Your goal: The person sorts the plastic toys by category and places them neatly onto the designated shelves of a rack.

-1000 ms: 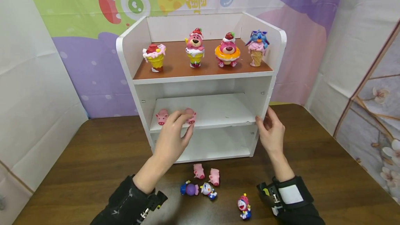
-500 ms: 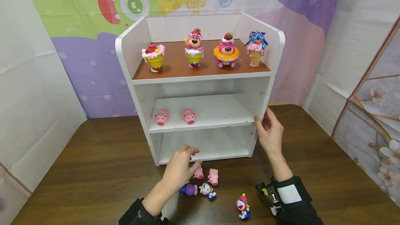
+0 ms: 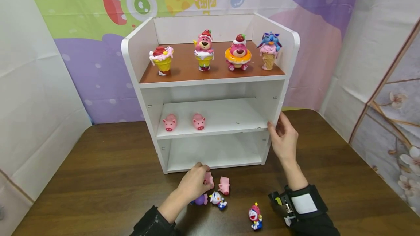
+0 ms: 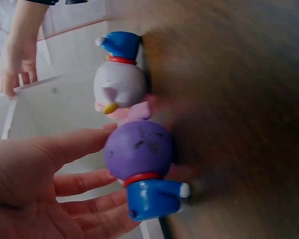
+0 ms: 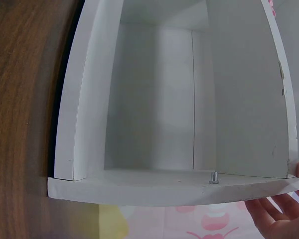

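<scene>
"What colour's the shelf (image 3: pixel 229 115)?"
"White, top board (image 3: pixel 185 55) brown."
"The pigs (image 3: pixel 224 185) on it and before it?"
"Pink."
"The backdrop (image 3: pixel 75 65) behind it?"
"Purple, green and pink, pale-dotted in places."
"Tabletop (image 3: pixel 98 159) under it?"
"Dark brown, wood-grained."

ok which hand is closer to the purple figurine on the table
Left. The left hand is close beside the purple figurine, partly hiding it in the head view; the right hand is farther off, gripping the side of the white shelf unit.
</scene>
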Available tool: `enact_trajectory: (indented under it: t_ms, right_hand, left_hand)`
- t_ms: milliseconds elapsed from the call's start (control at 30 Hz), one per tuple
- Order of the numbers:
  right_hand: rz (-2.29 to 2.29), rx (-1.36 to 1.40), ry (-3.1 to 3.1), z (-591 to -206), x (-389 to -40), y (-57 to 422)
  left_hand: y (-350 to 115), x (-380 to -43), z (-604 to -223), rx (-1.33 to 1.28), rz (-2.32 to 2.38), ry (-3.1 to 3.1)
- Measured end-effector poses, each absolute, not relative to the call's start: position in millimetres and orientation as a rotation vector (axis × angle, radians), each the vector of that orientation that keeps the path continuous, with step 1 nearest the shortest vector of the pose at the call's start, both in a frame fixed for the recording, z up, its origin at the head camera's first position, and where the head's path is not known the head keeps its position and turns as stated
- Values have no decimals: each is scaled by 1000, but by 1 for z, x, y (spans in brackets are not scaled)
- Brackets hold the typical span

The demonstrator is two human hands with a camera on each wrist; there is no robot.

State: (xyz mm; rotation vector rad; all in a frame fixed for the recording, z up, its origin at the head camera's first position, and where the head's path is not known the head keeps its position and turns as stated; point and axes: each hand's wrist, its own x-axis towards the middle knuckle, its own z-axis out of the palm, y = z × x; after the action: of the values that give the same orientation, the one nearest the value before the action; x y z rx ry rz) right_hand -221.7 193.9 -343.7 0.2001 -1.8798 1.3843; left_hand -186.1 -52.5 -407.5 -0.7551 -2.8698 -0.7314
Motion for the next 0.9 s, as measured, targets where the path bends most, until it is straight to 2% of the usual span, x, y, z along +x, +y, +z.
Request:
enact_trajectory:
  t_ms: [500, 900]
  right_hand:
    - [1402, 223, -1877, -343, -221, 194]
    - [1393, 231, -1878, -343, -221, 194]
  left_hand:
    - [-54, -195, -411, -865, -665, -2797]
    - [-41, -190, -398, -803, -139, -2881]
